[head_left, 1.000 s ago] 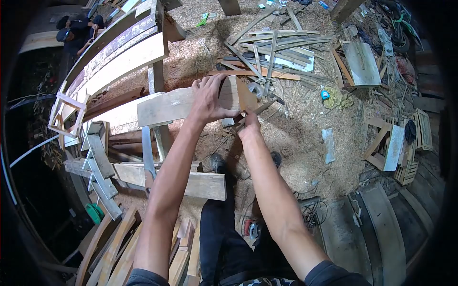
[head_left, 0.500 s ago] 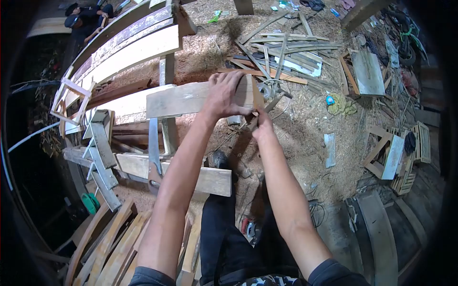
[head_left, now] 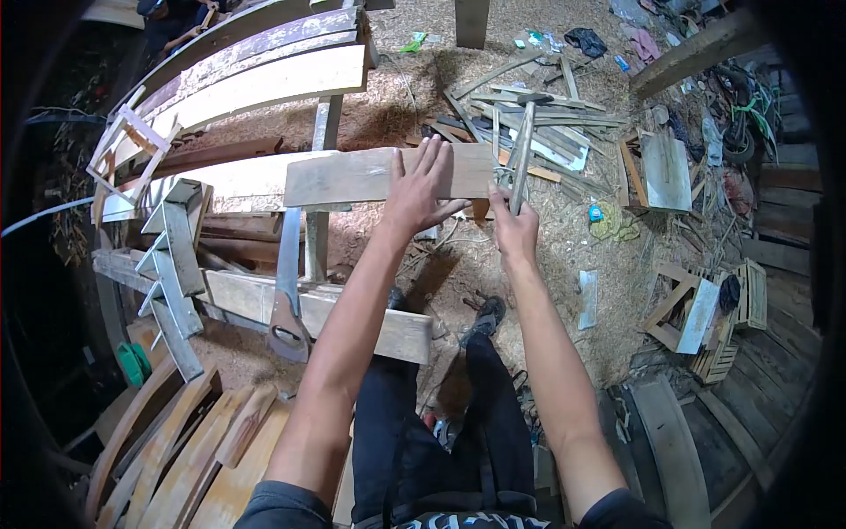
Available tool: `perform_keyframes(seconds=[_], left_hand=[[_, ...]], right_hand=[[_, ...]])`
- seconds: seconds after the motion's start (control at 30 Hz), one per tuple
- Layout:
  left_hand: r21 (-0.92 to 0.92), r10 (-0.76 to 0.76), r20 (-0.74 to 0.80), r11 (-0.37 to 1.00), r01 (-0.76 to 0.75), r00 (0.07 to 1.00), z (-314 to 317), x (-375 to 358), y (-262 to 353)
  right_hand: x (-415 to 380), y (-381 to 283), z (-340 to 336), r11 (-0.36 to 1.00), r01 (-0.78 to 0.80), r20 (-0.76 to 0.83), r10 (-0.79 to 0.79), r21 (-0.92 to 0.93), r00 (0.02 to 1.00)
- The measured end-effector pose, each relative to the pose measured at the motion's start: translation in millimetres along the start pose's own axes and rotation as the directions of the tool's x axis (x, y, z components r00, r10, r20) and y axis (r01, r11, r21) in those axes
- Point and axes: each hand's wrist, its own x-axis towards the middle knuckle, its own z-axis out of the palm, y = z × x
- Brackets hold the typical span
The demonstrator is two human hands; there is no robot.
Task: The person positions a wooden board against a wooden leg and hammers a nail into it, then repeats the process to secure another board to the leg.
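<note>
My left hand (head_left: pixel 423 187) lies flat on a plain grey-brown board (head_left: pixel 339 179), its fingers spread. The board rests across the bench planks. At its right end, my right hand (head_left: pixel 515 227) is closed around the lower part of a long thin grey strip (head_left: pixel 524 145), which points away from me. What the strip is exactly cannot be made out. A hand saw (head_left: pixel 287 273) with a brown handle lies on the bench, left of my left forearm, its blade tip by the board's near edge.
Nearer me is a bench plank (head_left: pixel 388 333). A jagged wooden frame (head_left: pixel 176 264) stands at the left, curved boards (head_left: pixel 189 450) at the lower left. Scrap strips (head_left: pixel 555 123) litter the sawdust floor ahead. A post (head_left: pixel 471 22) rises beyond. Another person (head_left: pixel 172 26) is at the upper left.
My right hand and the strip have swung out from the board's end, the strip now pointing forward. My left hand has gone from gripping near the end to lying flat farther left.
</note>
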Motion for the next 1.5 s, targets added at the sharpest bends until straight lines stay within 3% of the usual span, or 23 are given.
perform_keyframes(seconds=[0.07, 0.1, 0.2, 0.23, 0.37, 0.47, 0.67, 0.77, 0.87, 0.97, 1.07, 1.2, 1.3, 1.4, 1.5], left_hand=[[-0.015, 0.014, 0.003, 1.000, -0.014, 1.000, -1, -1, -1], [-0.026, 0.020, 0.015, 0.999, -0.020, 1.000, -2, -2, -3], [-0.054, 0.037, 0.045, 0.998, -0.035, 0.998, -8, -3, -8], [-0.064, 0.040, 0.051, 0.997, -0.037, 0.998, -10, -4, -10], [-0.114, 0.082, 0.052, 0.991, -0.075, 0.995, -18, -8, -17], [-0.181, 0.061, 0.046, 0.982, -0.052, 0.997, -21, -11, -19], [-0.155, 0.062, -0.028, 0.986, -0.066, 0.998, -17, -20, -20], [-0.172, 0.069, -0.090, 0.982, -0.084, 0.994, -21, -25, -17], [-0.272, 0.036, -0.110, 0.960, -0.065, 0.993, -31, -34, -15], [-0.415, -0.064, -0.126, 0.910, 0.006, 0.990, -39, -53, -7], [-0.448, -0.195, -0.171, 0.888, 0.100, 0.966, -73, -93, 22], [-0.597, -0.329, -0.140, 0.780, 0.186, 0.934, -109, -154, 67], [-0.563, -0.359, -0.196, 0.803, 0.194, 0.913, -118, -194, 102], [-0.638, -0.474, -0.197, 0.727, 0.255, 0.858, -117, -217, 148], [-0.728, -0.575, -0.101, 0.599, 0.334, 0.812, -112, -224, 204]], right_hand=[[6, 8, 8, 0.989, 0.119, -0.048, -0.123, -0.084, 0.991], [5, 7, 7, 0.995, 0.042, -0.053, -0.047, -0.088, 0.998], [11, 17, 8, 0.996, 0.091, -0.066, -0.090, 0.020, 0.994], [13, 17, 7, 0.982, 0.182, -0.106, -0.187, -0.057, 0.977], [14, -1, -5, 0.997, -0.005, -0.076, -0.001, -0.079, 0.997], [14, -8, -8, 0.985, 0.005, -0.057, -0.015, -0.175, 0.998], [5, 0, -2, 0.906, 0.221, -0.043, -0.253, -0.361, 0.966], [0, -1, -4, 0.912, 0.176, -0.052, -0.209, -0.372, 0.976], [-6, 10, -7, 0.916, 0.225, -0.073, -0.263, -0.332, 0.962], [-27, 9, -18, 0.883, 0.222, -0.068, -0.273, -0.413, 0.960], [-74, -5, -34, 0.908, 0.136, -0.056, -0.171, -0.396, 0.984], [-147, -32, -68, 0.837, 0.326, -0.103, -0.407, -0.439, 0.907], [-185, -25, -103, 0.860, 0.323, -0.121, -0.397, -0.396, 0.910], [-209, -15, -147, 0.862, 0.285, -0.047, -0.335, -0.419, 0.941], [-212, 8, -193, 0.846, 0.364, -0.008, -0.398, -0.390, 0.917]])
